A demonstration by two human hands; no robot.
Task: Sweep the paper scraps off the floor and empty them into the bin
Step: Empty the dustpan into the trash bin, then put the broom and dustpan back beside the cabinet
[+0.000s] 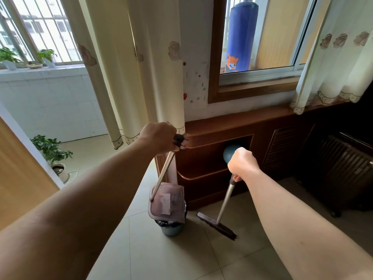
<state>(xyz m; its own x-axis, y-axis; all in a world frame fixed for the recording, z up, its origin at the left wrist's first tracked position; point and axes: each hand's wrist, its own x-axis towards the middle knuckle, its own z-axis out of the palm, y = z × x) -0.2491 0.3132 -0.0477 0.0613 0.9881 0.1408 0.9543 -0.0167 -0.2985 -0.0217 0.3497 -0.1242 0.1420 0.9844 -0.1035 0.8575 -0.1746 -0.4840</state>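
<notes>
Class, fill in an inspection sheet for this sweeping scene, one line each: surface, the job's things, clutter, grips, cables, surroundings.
surface: tiled floor; no scraps seen on it.
job's things: dustpan tipped over the lined bin, with what looks like pale paper on it; broom head on the floor beside the bin.
clutter: blue ball in the cabinet recess; potted plant.
grips: left hand holds the dustpan handle; right hand holds the broom handle.
cables: nothing seen.
surroundings: curtain, wooden cabinet, window.
</notes>
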